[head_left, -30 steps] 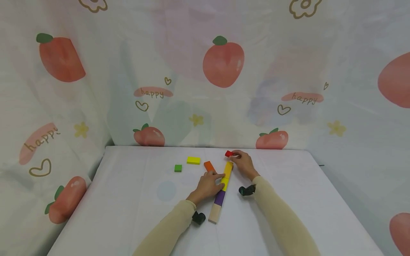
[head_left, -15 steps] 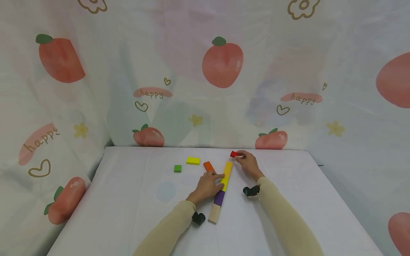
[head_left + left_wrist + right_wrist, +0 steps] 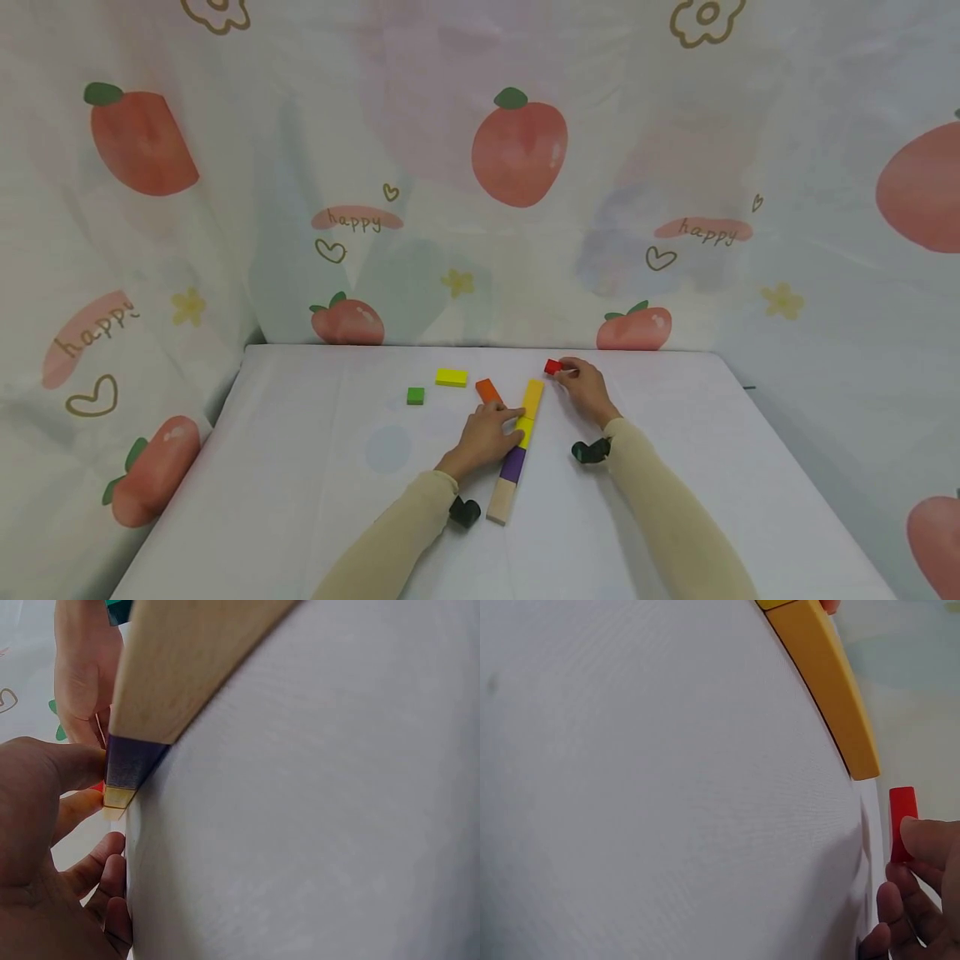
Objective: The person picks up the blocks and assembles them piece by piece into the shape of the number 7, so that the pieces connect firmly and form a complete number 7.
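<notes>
A row of blocks slants across the white table: natural wood (image 3: 502, 502) nearest, then purple (image 3: 513, 465), yellow (image 3: 526, 432) and orange-yellow (image 3: 532, 398) at the far end. My left hand (image 3: 483, 437) touches the row's left side around the yellow block with thumb and index finger. Beyond the far end, my right hand (image 3: 587, 390) pinches a small red block (image 3: 552, 367). The right wrist view shows the red block (image 3: 902, 825) under the thumb, apart from the orange-yellow block (image 3: 829, 690).
An orange block (image 3: 488, 391) lies just beyond my left hand, partly covered by it. Farther left are a yellow block (image 3: 452, 378) and a small green block (image 3: 416, 396). A patterned cloth (image 3: 420, 275) hangs behind the table's back edge.
My right hand has moved right with the red block, away from the row's far end, then slightly nearer to me. My left hand stays in place.
</notes>
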### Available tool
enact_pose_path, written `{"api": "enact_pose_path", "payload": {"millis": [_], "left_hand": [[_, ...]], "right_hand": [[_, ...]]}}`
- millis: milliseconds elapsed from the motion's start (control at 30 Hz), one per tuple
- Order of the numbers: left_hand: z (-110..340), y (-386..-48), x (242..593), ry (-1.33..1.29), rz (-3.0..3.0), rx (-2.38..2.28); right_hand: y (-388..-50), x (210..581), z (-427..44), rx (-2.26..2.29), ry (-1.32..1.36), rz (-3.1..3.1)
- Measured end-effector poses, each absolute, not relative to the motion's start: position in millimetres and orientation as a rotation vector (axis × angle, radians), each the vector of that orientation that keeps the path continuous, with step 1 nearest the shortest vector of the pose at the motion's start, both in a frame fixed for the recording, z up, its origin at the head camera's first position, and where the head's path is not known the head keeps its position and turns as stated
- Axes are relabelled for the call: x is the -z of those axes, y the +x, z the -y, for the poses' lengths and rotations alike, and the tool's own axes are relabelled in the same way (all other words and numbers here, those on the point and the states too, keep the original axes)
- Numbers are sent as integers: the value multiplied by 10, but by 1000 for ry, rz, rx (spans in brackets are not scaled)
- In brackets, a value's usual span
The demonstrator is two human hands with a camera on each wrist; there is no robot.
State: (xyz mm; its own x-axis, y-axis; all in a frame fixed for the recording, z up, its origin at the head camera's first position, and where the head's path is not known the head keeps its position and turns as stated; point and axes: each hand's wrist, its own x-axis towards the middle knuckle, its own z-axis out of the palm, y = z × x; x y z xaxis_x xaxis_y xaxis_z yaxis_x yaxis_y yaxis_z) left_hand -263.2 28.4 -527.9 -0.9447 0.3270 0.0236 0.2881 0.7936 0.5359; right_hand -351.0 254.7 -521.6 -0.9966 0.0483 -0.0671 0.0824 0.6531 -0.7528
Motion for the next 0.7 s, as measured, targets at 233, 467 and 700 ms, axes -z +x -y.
{"api": "enact_pose_path", "payload": {"millis": [233, 467, 700], "left_hand": [[-279, -2644, 5299, 510, -2908, -858], [-278, -2657, 5317, 524, -2911, -866], [-277, -2648, 5311, 534, -2916, -865]], "right_hand": [[-3520, 5248, -2542, 1272, 103, -2814], [-3495, 5248, -2513, 1244, 51, -2810], [-3500, 5276, -2500, 1231, -11, -2824]]}}
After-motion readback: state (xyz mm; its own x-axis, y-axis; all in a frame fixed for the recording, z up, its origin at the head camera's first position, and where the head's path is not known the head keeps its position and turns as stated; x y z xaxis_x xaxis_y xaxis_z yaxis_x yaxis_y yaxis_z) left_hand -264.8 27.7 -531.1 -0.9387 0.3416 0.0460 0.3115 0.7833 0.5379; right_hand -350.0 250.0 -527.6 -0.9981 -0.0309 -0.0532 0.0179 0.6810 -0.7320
